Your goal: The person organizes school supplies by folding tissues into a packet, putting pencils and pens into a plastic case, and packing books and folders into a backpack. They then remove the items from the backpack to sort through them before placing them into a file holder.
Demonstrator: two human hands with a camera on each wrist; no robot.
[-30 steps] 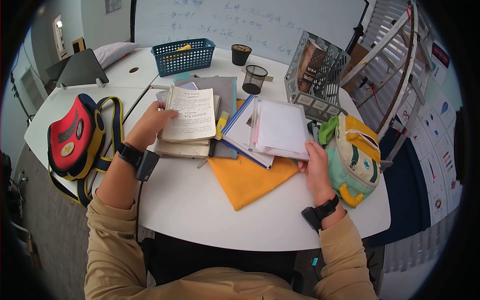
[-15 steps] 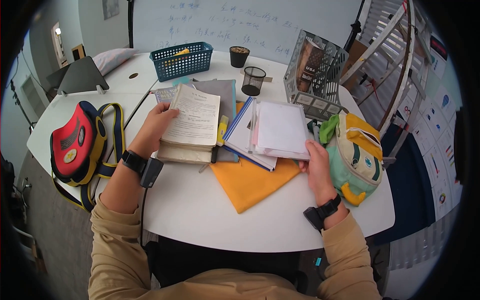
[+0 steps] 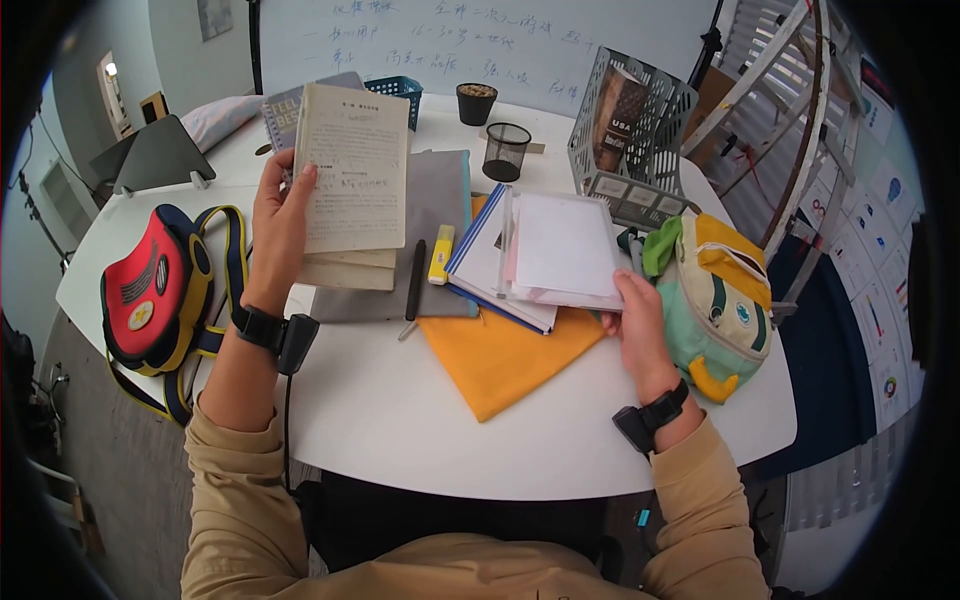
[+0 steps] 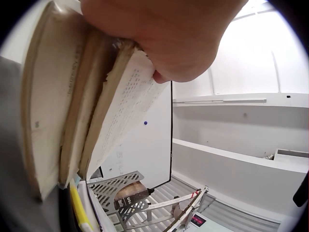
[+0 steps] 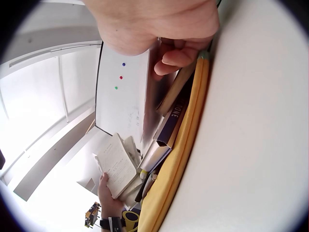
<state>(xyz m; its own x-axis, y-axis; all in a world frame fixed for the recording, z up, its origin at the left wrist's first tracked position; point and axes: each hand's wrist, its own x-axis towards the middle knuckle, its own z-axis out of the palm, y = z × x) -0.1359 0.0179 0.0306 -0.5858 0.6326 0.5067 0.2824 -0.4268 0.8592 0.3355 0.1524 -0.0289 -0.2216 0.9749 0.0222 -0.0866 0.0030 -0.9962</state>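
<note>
My left hand (image 3: 280, 225) grips several worn books (image 3: 355, 180) by their left edge, thumb on the printed top page; a spiral notebook (image 3: 283, 118) shows behind them. In the left wrist view the books (image 4: 72, 101) stand side by side under the hand (image 4: 164, 34). My right hand (image 3: 640, 325) pinches the right edge of a clear case with white paper (image 3: 565, 248), which lies over a blue-edged book (image 3: 480, 250). A yellow highlighter (image 3: 441, 255) and a black pen (image 3: 415, 280) rest on a grey folder (image 3: 437, 185), beside an orange pouch (image 3: 490, 375).
A red bag (image 3: 145, 290) lies at the left, a green and cream bag (image 3: 715, 300) at the right. Along the back stand a teal basket (image 3: 400, 88), a small pot (image 3: 476, 104), a mesh cup (image 3: 507, 155) and a grey file rack (image 3: 640, 140).
My left hand has raised the books up and away from the grey folder, uncovering the black pen. The spiral notebook has moved up with them. My right hand keeps its hold on the clear case.
</note>
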